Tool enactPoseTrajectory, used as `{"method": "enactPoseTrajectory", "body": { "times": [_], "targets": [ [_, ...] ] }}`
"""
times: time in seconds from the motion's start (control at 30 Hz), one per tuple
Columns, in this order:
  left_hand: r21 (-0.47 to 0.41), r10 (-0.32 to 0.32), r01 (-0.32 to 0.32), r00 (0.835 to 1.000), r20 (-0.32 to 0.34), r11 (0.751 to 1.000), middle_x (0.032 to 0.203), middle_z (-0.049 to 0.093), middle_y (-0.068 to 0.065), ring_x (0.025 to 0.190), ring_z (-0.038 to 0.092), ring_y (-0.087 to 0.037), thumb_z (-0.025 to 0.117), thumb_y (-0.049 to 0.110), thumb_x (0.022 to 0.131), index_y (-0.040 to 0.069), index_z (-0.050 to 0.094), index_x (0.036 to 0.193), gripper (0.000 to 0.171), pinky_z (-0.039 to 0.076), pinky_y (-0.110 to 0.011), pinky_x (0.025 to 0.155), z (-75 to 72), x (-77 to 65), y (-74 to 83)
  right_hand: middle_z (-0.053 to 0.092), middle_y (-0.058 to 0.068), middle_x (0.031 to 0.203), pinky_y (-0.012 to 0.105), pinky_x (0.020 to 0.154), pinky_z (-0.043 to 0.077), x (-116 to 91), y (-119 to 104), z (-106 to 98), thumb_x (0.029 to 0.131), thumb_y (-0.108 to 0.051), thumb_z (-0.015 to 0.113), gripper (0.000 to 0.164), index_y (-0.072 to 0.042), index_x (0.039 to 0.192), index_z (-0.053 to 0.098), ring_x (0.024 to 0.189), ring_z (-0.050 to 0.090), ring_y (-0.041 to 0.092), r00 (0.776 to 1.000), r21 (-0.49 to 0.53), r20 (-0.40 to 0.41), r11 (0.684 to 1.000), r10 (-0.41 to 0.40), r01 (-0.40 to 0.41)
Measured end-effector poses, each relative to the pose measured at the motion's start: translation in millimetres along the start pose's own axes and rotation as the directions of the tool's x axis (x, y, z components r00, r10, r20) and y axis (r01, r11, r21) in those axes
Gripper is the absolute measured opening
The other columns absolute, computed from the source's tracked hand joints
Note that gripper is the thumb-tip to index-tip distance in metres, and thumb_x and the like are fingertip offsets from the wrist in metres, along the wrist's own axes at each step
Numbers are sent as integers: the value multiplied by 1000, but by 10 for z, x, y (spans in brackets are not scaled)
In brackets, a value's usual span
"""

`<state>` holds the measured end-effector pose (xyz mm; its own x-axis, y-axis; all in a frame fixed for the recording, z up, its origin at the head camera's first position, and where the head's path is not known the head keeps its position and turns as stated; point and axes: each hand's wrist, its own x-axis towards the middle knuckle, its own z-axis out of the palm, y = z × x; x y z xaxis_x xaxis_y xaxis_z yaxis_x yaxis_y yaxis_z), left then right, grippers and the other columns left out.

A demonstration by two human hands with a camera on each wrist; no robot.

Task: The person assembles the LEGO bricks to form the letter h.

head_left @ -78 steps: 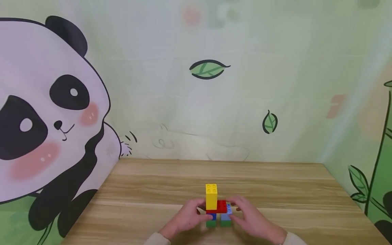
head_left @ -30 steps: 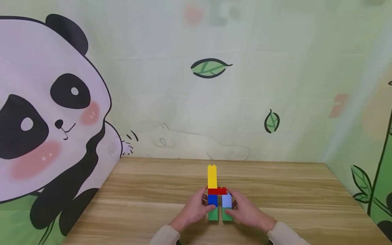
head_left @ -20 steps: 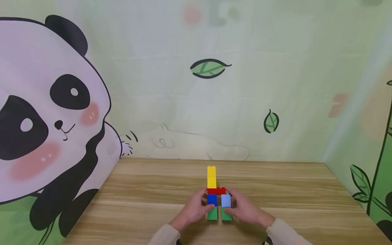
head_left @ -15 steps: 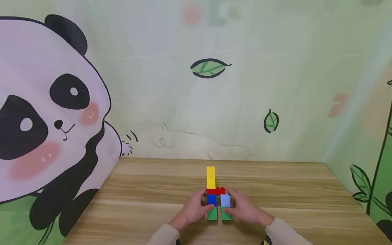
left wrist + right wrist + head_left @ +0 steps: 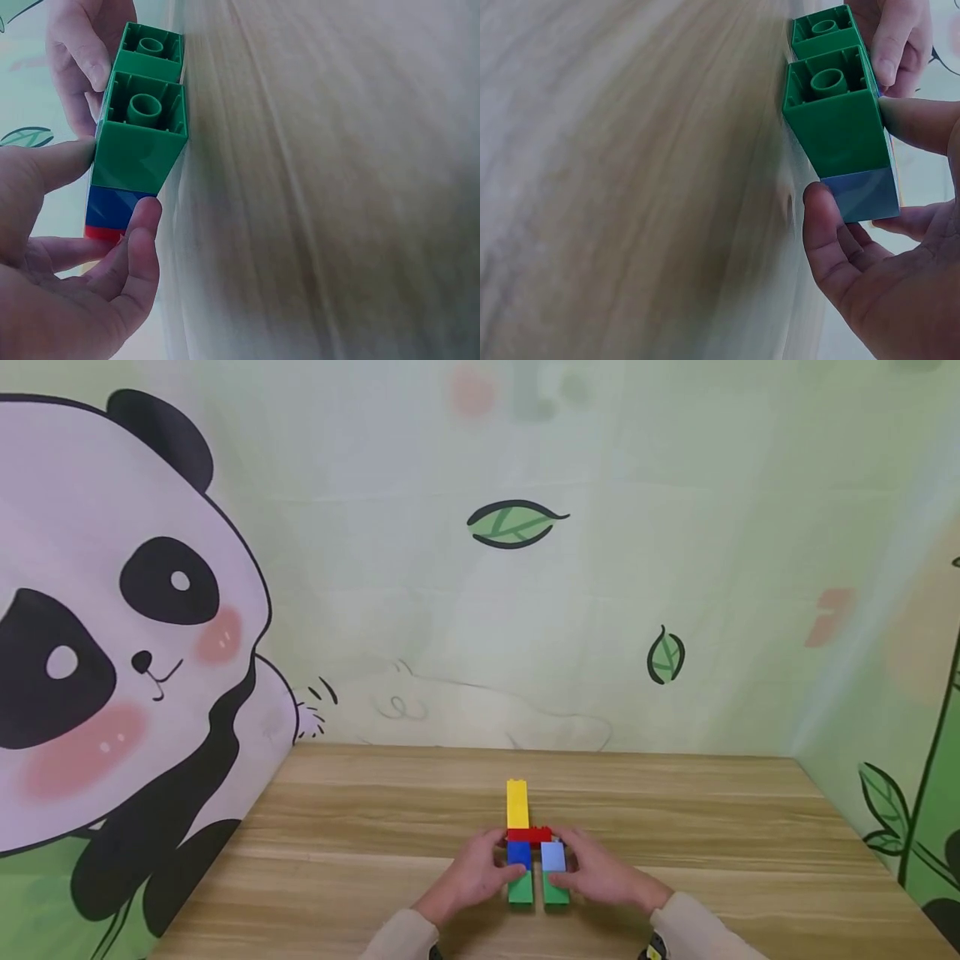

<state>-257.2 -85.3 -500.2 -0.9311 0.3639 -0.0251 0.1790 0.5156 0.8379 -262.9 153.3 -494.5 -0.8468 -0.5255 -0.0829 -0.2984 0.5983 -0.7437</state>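
Observation:
Between both hands is a toy building-block figure, tipped back with its front face up. Two green blocks [image 5: 521, 890] form its feet, their hollow undersides facing the wrist cameras. Above them sit a dark blue block [image 5: 518, 853] on the left and a light blue block [image 5: 553, 857] on the right. A red block [image 5: 534, 835] bridges these, and a yellow column [image 5: 517, 803] extends from its left end. My left hand [image 5: 476, 872] grips the left leg, thumb on its front. Likewise, my right hand [image 5: 602, 874] grips the right leg, thumb on the green block [image 5: 840, 127].
The wooden table [image 5: 360, 827] reaches back to a pale green backdrop [image 5: 390, 585] printed with a panda [image 5: 150, 635] and leaves. In both wrist views the tabletop runs close alongside the blocks.
The block figure, upright with studs up at first, has been tipped back by both hands. Over the last half second it has shifted slightly toward the person, still held.

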Motion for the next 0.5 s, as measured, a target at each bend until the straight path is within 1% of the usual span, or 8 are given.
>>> {"method": "enactPoseTrajectory", "body": {
  "times": [0.1, 0.33, 0.5],
  "targets": [
    [2, -1, 1, 1000, 12, 1000, 126, 65, -14, 103, 64, -26, 80, 16, 98, 0, 62, 139, 48, 60, -48, 94, 11, 14, -8, 54, 17, 137, 57, 104, 53, -5, 0, -5, 101, -22, 75, 71, 6, 157, 41, 112, 55, 28, 1000, 21, 7, 1000, -19, 19],
    [-4, -3, 3, 999, 44, 1000, 120, 70, -9, 102, 64, -24, 79, 15, 98, -1, 62, 138, 46, 60, -47, 95, 30, 23, 7, 55, 21, 145, 62, 109, 49, -15, 2, -10, 102, -15, 72, 64, 5, 156, 43, 121, 57, 31, 995, 41, 28, 995, -93, 92],
    [7, -15, 15, 998, 63, 1000, 117, 71, -9, 100, 63, -23, 78, 14, 99, -1, 62, 137, 45, 59, -49, 97, 38, 19, 32, 54, 24, 150, 66, 113, 44, -18, 21, -4, 103, -14, 70, 62, 5, 156, 43, 127, 55, 34, 995, 61, 46, 994, -90, 87]
  ]
}}
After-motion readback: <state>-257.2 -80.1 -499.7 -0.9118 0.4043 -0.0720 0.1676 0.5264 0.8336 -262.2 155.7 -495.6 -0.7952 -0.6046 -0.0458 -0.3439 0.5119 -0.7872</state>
